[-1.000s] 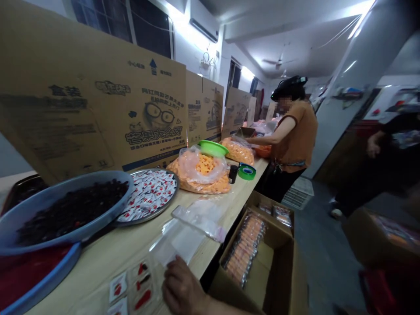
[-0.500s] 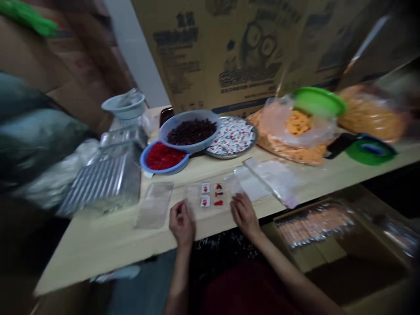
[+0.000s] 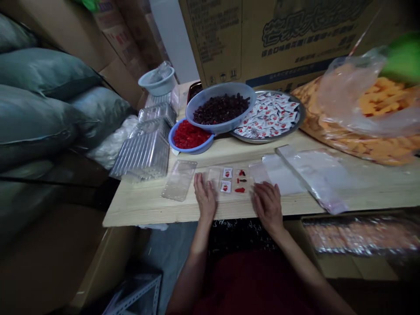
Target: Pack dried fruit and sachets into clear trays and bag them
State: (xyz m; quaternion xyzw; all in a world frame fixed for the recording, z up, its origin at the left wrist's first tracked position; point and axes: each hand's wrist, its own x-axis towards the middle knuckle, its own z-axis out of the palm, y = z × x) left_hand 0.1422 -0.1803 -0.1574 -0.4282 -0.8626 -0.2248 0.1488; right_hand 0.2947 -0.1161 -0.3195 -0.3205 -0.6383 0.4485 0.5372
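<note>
A clear plastic tray [image 3: 215,176] lies on the table between my hands. Two white packets [image 3: 226,187] with red prints sit in its middle, and red and dark pieces [image 3: 240,190] lie in the compartments to their right. My left hand [image 3: 205,199] rests at the tray's left end with its fingers stretched out. At the right end is my right hand [image 3: 268,205], palm down, its fingers extended and slightly bent near the edge. A clear film [image 3: 258,171] shows just above the right fingers. Another clear tray [image 3: 179,180] lies left of my left hand.
Behind stand a bowl of red pieces [image 3: 190,136], a bowl of dark pieces [image 3: 223,109] and a metal plate of packets [image 3: 267,116]. Stacked clear trays [image 3: 142,155] are at left. Clear bags [image 3: 311,175] and a big bag of orange snacks [image 3: 354,140] lie right.
The view has swung left and closer, so things appear shifted. My left hand's fingers have gone from curled to stretched out. The right hand stays by the tray's right end.
</note>
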